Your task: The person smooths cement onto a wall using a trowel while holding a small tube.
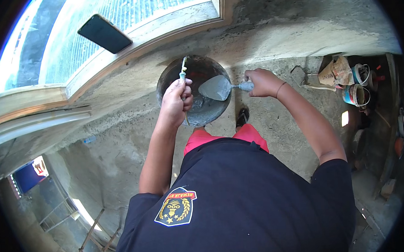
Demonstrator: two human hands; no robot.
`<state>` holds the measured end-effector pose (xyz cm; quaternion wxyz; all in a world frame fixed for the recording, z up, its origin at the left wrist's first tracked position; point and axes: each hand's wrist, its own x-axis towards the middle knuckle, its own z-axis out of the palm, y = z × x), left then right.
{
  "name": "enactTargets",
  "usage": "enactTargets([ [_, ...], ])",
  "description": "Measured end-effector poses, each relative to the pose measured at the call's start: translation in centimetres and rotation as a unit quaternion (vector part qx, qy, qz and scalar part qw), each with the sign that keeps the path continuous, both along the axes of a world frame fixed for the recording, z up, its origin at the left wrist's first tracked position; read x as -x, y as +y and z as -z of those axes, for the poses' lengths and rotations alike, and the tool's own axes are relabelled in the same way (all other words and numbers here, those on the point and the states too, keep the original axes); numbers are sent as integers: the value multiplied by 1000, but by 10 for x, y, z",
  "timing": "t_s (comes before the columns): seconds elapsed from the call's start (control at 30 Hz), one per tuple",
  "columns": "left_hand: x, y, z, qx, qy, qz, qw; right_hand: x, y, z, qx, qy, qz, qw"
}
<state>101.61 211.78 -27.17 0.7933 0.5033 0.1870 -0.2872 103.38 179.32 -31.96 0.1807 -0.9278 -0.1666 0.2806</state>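
Observation:
My left hand (pixel 177 100) is closed on a slim pale hose (pixel 186 117) with a small light-green fitting at its upper end, held upright over a dark round basin (pixel 168 73). My right hand (pixel 263 83) grips the handle of a pointed trowel (pixel 214 88), its grey-coated blade over the right half of the basin. The basin has wet-looking grey material inside, partly hidden by my hand and the blade.
A dark phone (pixel 104 33) lies by the window frame (pixel 170 26). A rough plastered wall (pixel 292 32) runs behind the basin. At the right are a torn paper sack (pixel 337 70), paint buckets (pixel 354 95) and clutter; at lower left, a wooden ladder-like frame (pixel 91 232).

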Motion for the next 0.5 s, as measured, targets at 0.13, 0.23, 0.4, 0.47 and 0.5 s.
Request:
enactTargets([
  [0.13, 3, -6, 6, -43, -18, -2, 999, 25, -28, 11, -43, -8, 58, 997],
  [0.23, 4, -11, 10, -48, -25, -3, 999, 50, -43, 13, -83, -7, 126, 989],
  [0.4, 2, -27, 12, -38, -25, -8, 999, 84, -62, 12, -109, -65, 184, 975],
  [0.47, 1, -34, 13, -31, -26, -10, 999, 92, -74, 11, -147, -50, 209, 965],
  [0.5, -1, -39, 13, -29, -27, -15, 999, 94, -82, 9, -151, -48, 215, 964],
])
